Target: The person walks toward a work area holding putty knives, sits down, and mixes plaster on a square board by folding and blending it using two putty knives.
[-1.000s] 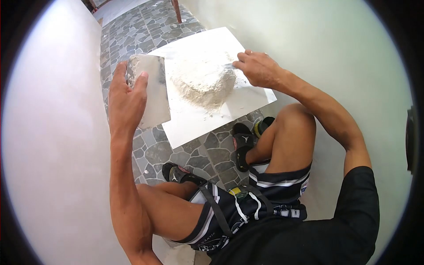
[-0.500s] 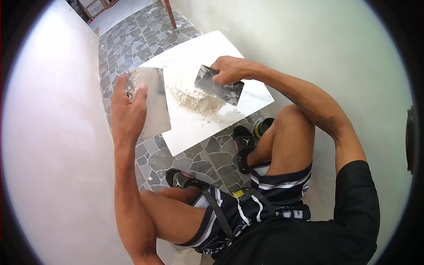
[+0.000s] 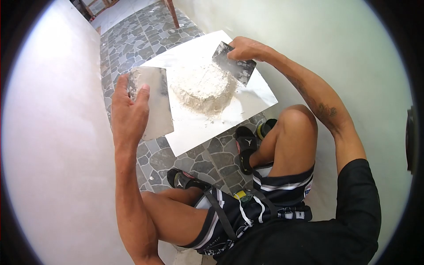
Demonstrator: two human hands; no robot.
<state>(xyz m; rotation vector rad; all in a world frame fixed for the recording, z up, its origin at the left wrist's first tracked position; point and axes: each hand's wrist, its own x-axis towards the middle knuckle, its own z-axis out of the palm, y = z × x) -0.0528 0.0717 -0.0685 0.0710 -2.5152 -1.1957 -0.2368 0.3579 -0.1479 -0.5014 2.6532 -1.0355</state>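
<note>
A mound of off-white powder (image 3: 205, 88) lies on a white sheet (image 3: 190, 137). Left of the mound, my left hand (image 3: 131, 110) grips a flat rectangular plate (image 3: 157, 108), its thumb on top; dried residue marks the plate's upper edge. My right hand (image 3: 247, 49) is closed on a wide, dark scraper (image 3: 234, 64) smeared with white, whose blade is tilted over the upper right of the mound. Whether the blade touches the powder I cannot tell.
Grey stone-pattern floor (image 3: 154, 26) surrounds the sheet. Pale walls (image 3: 53, 132) rise on both sides. A brown wooden leg (image 3: 172, 13) stands at the top. A dark round container (image 3: 266, 128) sits beside my right foot, and both my feet wear black slides.
My right hand came over the mound with the scraper, turning its blade into view, then moved back up and right. The plate in my left hand is slightly lower in view than at first.
</note>
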